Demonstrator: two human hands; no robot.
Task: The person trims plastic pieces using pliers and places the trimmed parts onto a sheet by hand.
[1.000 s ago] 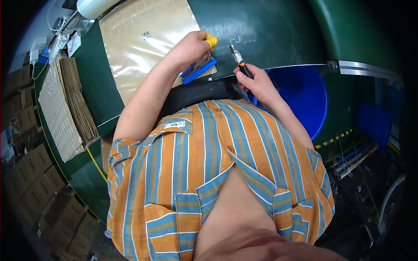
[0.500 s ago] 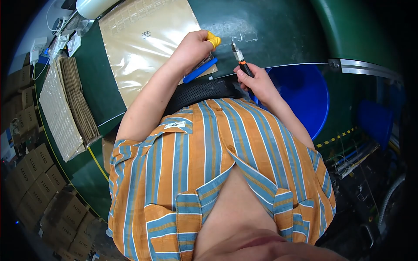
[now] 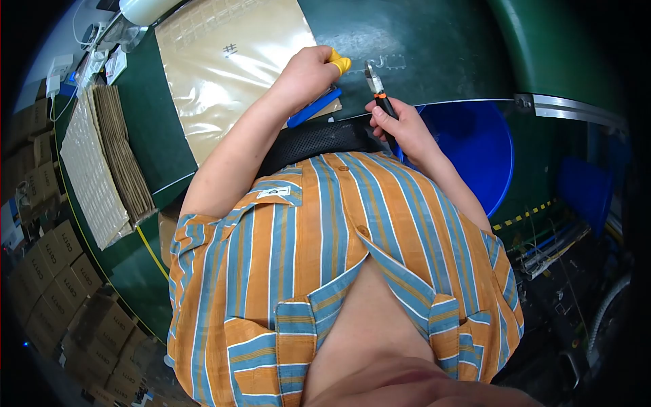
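Note:
My left hand (image 3: 308, 74), with yellow finger covers (image 3: 341, 64) on its fingertips, is closed in a pinch above the edge of a plastic-wrapped sheet. From those fingertips a thin clear plastic piece (image 3: 392, 62) reaches to the right; its outline is faint against the green surface. My right hand (image 3: 400, 125) is wrapped round cutting pliers (image 3: 381, 98) with black and orange grips. Their jaws point up, just below the clear piece. Under my left wrist lies a blue bar-shaped object (image 3: 314, 108), partly hidden by the hand.
A plastic-wrapped brown sheet (image 3: 224, 88) lies on the green table (image 3: 441, 47). At the left stands a stack of folded cardboard (image 3: 122, 156) beside bubbled sheets (image 3: 88, 169). A blue bin (image 3: 478, 163) is below the table edge at right. Cartons (image 3: 54, 258) fill the lower left.
My left hand has moved slightly right and down with the clear piece. The pliers have shifted slightly right and stay in my right hand.

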